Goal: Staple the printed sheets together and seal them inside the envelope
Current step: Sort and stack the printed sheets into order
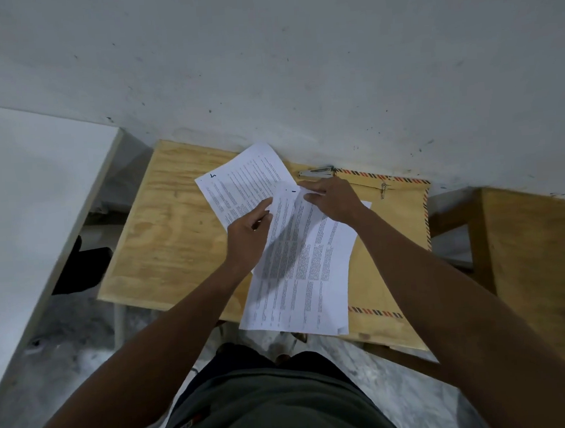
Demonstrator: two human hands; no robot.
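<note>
Both hands, left hand (247, 238) and right hand (332, 201), pinch the top sheet's (306, 262) far edge.

Small plywood table (162, 242) against scuffed grey-white wall (297, 62); white board (22, 198) at left; mottled grey floor (66, 342).

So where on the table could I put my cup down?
The bare wood of the table left of the printed sheets is free. The right side is crowded: envelope, stapler, both hands.
</note>
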